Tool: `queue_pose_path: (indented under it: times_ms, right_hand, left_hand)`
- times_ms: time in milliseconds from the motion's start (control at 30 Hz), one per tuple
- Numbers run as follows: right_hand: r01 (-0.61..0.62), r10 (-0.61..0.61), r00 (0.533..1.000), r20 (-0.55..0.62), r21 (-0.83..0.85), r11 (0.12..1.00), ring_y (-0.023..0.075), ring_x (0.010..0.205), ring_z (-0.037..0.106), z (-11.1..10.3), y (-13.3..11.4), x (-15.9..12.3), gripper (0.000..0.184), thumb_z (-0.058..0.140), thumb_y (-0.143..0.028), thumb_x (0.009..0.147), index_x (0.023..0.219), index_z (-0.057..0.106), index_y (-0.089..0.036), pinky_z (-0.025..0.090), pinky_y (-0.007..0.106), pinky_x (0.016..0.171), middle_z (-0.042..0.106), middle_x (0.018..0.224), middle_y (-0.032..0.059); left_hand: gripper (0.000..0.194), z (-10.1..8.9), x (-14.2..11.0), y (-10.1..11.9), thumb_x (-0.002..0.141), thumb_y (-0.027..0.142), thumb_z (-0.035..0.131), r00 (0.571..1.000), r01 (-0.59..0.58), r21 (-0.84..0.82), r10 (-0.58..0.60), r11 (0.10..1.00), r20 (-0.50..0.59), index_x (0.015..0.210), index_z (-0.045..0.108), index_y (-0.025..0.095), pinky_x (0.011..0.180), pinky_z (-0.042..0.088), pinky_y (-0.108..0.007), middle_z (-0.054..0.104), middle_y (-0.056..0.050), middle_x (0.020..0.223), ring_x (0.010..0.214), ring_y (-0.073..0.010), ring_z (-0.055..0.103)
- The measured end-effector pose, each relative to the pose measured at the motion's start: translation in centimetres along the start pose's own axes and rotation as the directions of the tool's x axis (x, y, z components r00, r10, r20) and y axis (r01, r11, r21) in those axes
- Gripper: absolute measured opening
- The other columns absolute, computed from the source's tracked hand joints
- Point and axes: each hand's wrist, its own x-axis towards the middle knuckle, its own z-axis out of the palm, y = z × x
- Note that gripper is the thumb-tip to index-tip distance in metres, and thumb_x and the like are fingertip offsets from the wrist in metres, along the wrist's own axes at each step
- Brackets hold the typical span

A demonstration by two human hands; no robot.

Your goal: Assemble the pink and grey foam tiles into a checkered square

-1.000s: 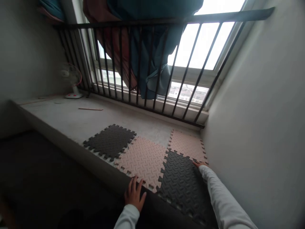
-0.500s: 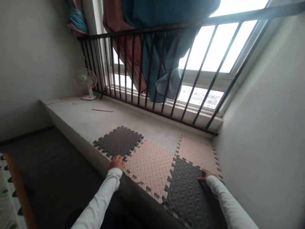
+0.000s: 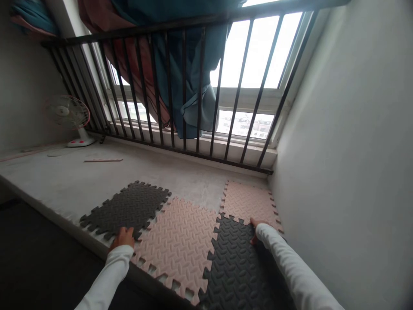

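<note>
My left hand [image 3: 123, 238] rests at the near right corner of a dark grey foam tile [image 3: 130, 206], fingers bent and pressed together over it, thumb hidden. Beside that corner lies a pink foam tile [image 3: 183, 241], with a narrow toothed gap between the two. My right hand [image 3: 257, 230] has thumb and fingers apart, touching the seam where a second pink tile [image 3: 247, 200] meets a second dark grey tile [image 3: 237, 262]. The middle pink tile joins that second dark tile along its toothed edge. My right sleeve covers part of the right-hand tiles.
The tiles lie on a raised concrete ledge [image 3: 193, 181] with a drop along its near side. A black metal railing [image 3: 161, 148] and curtains [image 3: 190, 73] run behind. A white wall [image 3: 338, 150] bounds the right. A fan [image 3: 69, 114] and a thin strip [image 3: 103, 160] lie left.
The view has turned to the right, so most things sit further left in the picture. Both hands remain at about the same places on the tiles, with slight shifts of the fingers.
</note>
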Motion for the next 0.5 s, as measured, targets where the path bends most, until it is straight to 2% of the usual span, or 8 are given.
queue_pose_path:
  times_ms: [100, 200, 267, 367, 433, 500]
  right_hand:
    - [-0.053, 0.054, 0.996, 0.075, -0.018, 0.998, 0.0336, 0.125, 0.013, -0.1, -0.3, -0.5, 0.113, 0.076, -0.037, 0.028, 0.128, 0.026, -0.031, 0.029, 0.045, 0.095, 0.022, 0.137, 0.0097]
    - [-0.053, 0.052, 0.993, 0.107, -0.001, 0.999, 0.0349, 0.126, 0.006, -0.4, -0.5, -0.9, 0.116, 0.076, -0.038, 0.028, 0.13, 0.02, -0.033, 0.027, 0.047, 0.096, 0.013, 0.14, 0.0079]
    - [-0.064, 0.065, 0.99, 0.128, -0.012, 0.998, 0.0371, 0.125, 0.009, -1.0, -0.8, -1.1, 0.122, 0.077, -0.036, 0.026, 0.131, 0.015, -0.033, 0.028, 0.05, 0.094, 0.012, 0.14, 0.0109]
    - [-0.052, 0.062, 0.982, 0.179, -0.06, 0.997, 0.039, 0.123, 0.013, -1.9, -1.4, -1.1, 0.13, 0.079, -0.031, 0.024, 0.132, 0.008, -0.031, 0.029, 0.051, 0.093, 0.016, 0.138, 0.0144]
    - [-0.033, 0.051, 0.974, 0.219, -0.086, 0.996, 0.0393, 0.123, 0.014, -2.4, -1.8, -1.1, 0.131, 0.079, -0.03, 0.024, 0.132, 0.005, -0.03, 0.028, 0.052, 0.094, 0.018, 0.137, 0.0153]
    - [-0.039, 0.06, 0.97, 0.236, -0.091, 0.995, 0.0403, 0.123, 0.012, -2.6, -2.0, -1.1, 0.133, 0.079, -0.03, 0.024, 0.132, 0.003, -0.03, 0.028, 0.053, 0.092, 0.017, 0.137, 0.0165]
  left_hand:
    - [0.035, -0.6, 2.0, 0.3, 0.074, 0.015, 0.037, 0.998, -0.06, -0.02, 0.06, 0.998, 0.01, 0.103, 0.057, 0.017, 0.077, 0.04, -0.022, 0.055, -0.009, 0.105, 0.092, -0.0157, 0.055]
    - [0.034, -3.3, 4.2, 2.7, 0.073, 0.02, 0.041, 0.993, -0.113, -0.078, 0.114, 0.99, 0.005, 0.102, 0.059, 0.017, 0.082, 0.039, -0.021, 0.057, -0.007, 0.11, 0.099, -0.0164, 0.052]
    - [0.036, -5.4, 5.2, 5.8, 0.073, 0.023, 0.04, 0.994, -0.109, -0.134, 0.106, 0.985, -0.03, 0.104, 0.058, 0.016, 0.079, 0.041, -0.022, 0.06, -0.007, 0.107, 0.096, -0.0177, 0.054]
    - [0.037, -7.9, 5.5, 12.0, 0.072, 0.022, 0.041, 0.983, -0.166, -0.234, 0.142, 0.958, -0.113, 0.105, 0.058, 0.017, 0.079, 0.041, -0.022, 0.061, -0.005, 0.107, 0.095, -0.0172, 0.055]
    - [0.037, -8.6, 4.9, 16.6, 0.073, 0.019, 0.039, 0.964, -0.247, -0.286, 0.205, 0.926, -0.167, 0.105, 0.058, 0.016, 0.085, 0.038, -0.02, 0.058, -0.004, 0.111, 0.1, -0.0148, 0.052]
    - [0.038, -8.4, 3.7, 20.9, 0.073, 0.016, 0.038, 0.946, -0.318, -0.301, 0.279, 0.899, -0.165, 0.106, 0.057, 0.016, 0.088, 0.036, -0.02, 0.056, -0.004, 0.114, 0.103, -0.0132, 0.05]
